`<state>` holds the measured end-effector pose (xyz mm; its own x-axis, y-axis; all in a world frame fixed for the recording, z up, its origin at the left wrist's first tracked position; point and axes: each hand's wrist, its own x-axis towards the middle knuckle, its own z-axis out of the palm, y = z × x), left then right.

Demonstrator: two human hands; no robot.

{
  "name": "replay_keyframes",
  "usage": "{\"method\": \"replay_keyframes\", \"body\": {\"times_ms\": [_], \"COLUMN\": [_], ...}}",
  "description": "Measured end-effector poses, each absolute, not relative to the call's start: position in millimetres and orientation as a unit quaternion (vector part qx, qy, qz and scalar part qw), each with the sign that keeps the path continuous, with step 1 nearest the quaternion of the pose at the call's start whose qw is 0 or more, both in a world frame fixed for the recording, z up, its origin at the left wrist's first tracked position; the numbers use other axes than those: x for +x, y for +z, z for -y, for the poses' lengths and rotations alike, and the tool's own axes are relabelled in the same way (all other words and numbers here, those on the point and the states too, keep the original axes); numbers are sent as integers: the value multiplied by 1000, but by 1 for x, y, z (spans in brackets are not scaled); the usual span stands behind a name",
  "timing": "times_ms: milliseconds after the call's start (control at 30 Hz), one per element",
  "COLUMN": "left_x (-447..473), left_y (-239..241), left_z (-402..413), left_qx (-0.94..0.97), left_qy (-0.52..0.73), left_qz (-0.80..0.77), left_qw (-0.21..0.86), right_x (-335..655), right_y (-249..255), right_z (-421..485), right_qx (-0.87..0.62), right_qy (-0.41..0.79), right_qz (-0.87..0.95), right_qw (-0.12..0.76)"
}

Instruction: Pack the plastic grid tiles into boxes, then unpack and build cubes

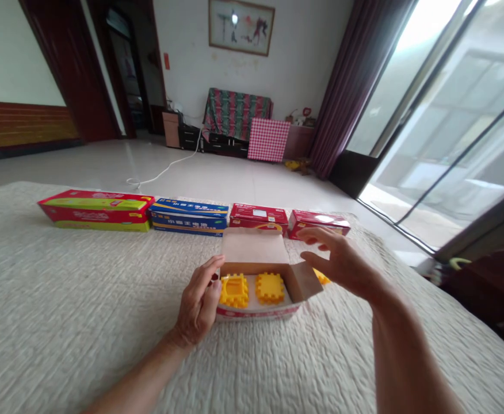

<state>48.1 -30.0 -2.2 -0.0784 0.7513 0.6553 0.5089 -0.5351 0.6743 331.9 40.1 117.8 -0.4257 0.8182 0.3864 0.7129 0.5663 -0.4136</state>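
Observation:
An open cardboard box (258, 313) sits in front of me, its lid raised at the back and its right flap folded outward. Inside it lie two yellow toothed-edge plastic blocks, a left one (235, 290) with a squarish recess and a right one (270, 287) with a flat face. My left hand (200, 302) grips the box's left side, fingers along the edge. Over the right flap hovers my right hand (338, 259), fingers apart and nothing in them. Another yellow piece (321, 277) shows beside the box, partly hidden by the flap and my right hand.
Behind the box, a red-and-green carton (99, 211), a blue carton (189, 217) and two red cartons (258, 215) (316, 221) stand in a row. All rest on a cream quilted cover (105, 287). Beyond are a tiled floor and a cloth-draped cabinet (239, 115).

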Motion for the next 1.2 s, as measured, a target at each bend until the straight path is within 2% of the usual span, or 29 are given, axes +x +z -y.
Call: {"method": "replay_keyframes", "body": {"times_ms": [233,367,1033,1100,1200], "left_x": [45,44,45,45,46], "left_y": [-8,-8,-4,-4,-4], "left_z": [28,29,30,30,29], "left_qx": [671,669,680,681,681], "left_qy": [560,556,555,555,561], "left_qz": [-469,-476,-466,-466,-459], "left_qw": [128,130,111,109,105], "right_x": [402,395,386,388,382], "right_y": [90,75,64,70,91], "right_z": [-55,-60,-68,-67,-58], "right_qx": [-608,-621,-593,-599,-574], "right_qy": [145,148,117,104,67], "right_qz": [775,768,795,790,797], "right_qw": [94,50,53,78,174]}}
